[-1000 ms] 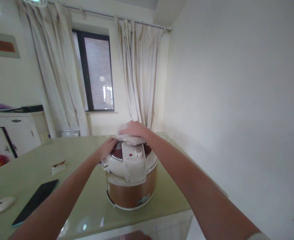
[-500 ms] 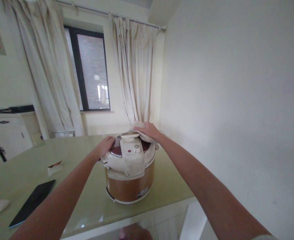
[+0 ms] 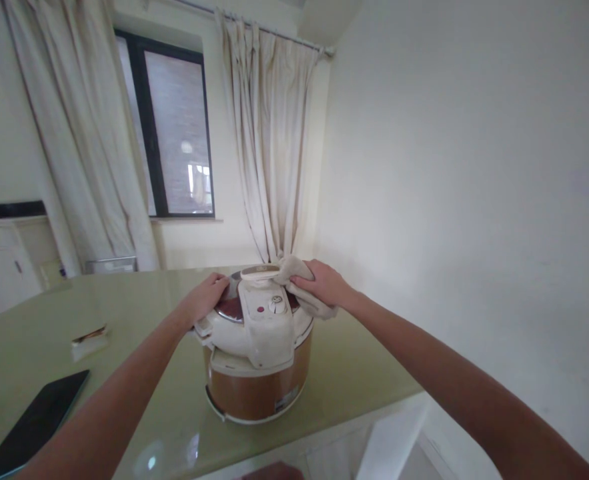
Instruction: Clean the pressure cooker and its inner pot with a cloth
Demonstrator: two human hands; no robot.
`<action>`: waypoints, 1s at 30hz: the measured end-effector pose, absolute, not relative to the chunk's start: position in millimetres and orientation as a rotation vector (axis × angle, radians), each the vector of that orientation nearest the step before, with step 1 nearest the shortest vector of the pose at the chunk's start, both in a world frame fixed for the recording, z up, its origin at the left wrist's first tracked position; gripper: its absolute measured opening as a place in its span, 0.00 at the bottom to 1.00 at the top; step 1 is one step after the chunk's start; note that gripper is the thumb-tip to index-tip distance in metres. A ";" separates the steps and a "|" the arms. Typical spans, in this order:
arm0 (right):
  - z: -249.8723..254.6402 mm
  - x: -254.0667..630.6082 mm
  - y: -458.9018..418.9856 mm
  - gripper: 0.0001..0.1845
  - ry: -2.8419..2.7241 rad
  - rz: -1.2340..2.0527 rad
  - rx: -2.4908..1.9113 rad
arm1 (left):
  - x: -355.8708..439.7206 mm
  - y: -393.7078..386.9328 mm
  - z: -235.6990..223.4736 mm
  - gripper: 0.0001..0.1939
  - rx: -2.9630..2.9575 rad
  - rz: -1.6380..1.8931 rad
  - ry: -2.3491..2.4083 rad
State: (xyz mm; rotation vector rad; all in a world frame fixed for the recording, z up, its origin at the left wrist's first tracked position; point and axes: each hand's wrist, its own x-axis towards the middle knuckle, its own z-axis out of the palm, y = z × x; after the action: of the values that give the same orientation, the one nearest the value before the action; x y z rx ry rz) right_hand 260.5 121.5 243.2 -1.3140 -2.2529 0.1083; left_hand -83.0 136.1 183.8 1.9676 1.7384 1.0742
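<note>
A round countertop cooker (image 3: 267, 337) with a white top, a dial, a red light and a brown body stands upright near the table's front edge. My left hand (image 3: 205, 299) grips the left side of its lid, the fingertips bent over the top and partly hidden. In my right hand (image 3: 327, 283) is a bunched pale cloth (image 3: 294, 268), pressed against the right side of the lid beside the raised handle (image 3: 260, 272). Part of the lid's dark glass shows between my left hand and the white control housing.
The cooker rests on a pale green glossy table (image 3: 139, 313). A dark tablet (image 3: 39, 420) lies at front left, with a small opened packet (image 3: 89, 340) beyond it. A white wall (image 3: 464, 200) rises on the right; curtains (image 3: 274, 133) and a window stand behind.
My right hand and the cloth have moved from the back of the lid towards its right side and nearer to me. My left hand keeps its place on the lid. The view has shifted slightly.
</note>
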 end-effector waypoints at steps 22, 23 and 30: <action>155.7 264.1 30.0 0.25 -1.796 0.089 -1.089 | -85.6 138.6 192.9 0.21 2.123 0.979 1.694; 155.6 263.8 29.3 0.26 -1.804 0.089 -1.072 | -85.1 138.2 192.8 0.21 2.127 0.979 1.686; 228.8 239.3 114.4 0.29 -2.100 0.192 -1.470 | -80.1 131.2 193.0 0.29 1.948 1.005 1.766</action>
State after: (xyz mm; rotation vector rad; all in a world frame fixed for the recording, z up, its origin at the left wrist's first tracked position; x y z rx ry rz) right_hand 239.3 114.4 228.8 -1.4700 -2.0996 0.1923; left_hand -80.1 131.2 193.0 1.9477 1.7656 1.0051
